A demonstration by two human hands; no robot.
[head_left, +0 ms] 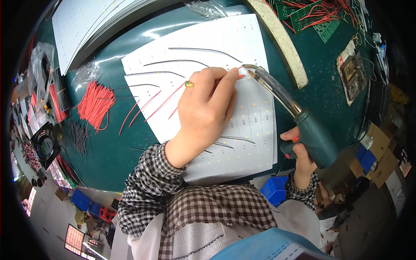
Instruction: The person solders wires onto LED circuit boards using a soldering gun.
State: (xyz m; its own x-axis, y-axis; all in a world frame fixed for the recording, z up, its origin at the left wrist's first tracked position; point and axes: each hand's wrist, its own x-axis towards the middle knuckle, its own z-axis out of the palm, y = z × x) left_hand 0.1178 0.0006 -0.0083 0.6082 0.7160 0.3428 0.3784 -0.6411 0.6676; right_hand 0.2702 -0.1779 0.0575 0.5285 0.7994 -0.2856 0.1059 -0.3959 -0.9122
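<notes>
Mask point(273, 245) nearest, right fingers point(301, 151) grip soldering iron point(314, 132) slanting up-left; left fingers' point(207, 78) hold unclear.

A short line of dark capital letters, large enough to read, stands on the side of a brown cardboard box point(379, 172) at the right. The white panel point(259, 147) on the worktop point(113, 162) carries rows of tiny printed marks, mostly dark with a few red near its upper edge; these are too small to read.
</notes>
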